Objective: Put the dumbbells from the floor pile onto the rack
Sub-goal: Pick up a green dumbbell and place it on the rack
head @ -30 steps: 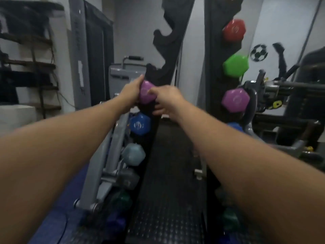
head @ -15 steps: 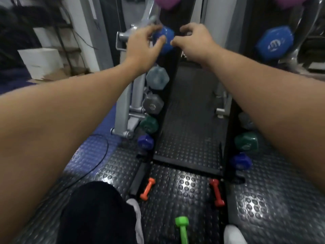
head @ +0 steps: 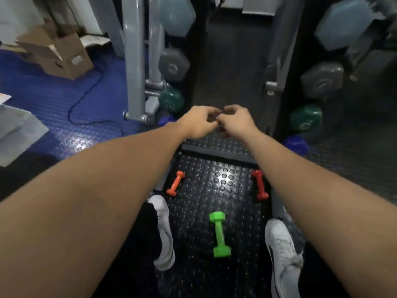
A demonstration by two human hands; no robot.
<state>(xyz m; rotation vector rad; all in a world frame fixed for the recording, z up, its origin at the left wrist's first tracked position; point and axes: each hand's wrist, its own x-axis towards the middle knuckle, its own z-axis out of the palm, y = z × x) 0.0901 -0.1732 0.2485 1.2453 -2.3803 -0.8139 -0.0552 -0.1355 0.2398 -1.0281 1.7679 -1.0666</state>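
Dumbbells — green [head: 219,235], orange [head: 175,183], red [head: 260,185] — loose on studded floor between the shoes, below the rack [head: 194,67]; left hand [head: 198,122] and right hand [head: 236,121] empty, fingers loosely curled — seemingly free for the next pickup.

Both forearms are left bare; white trainers [head: 164,231] with a black side mark and black trousers [head: 146,244] are worn.

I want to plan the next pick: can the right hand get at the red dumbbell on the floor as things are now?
Probably yes. The right hand holds nothing and hangs above the mat; the red dumbbell lies open beside the right forearm, with nothing on it. The person would need to bend down.
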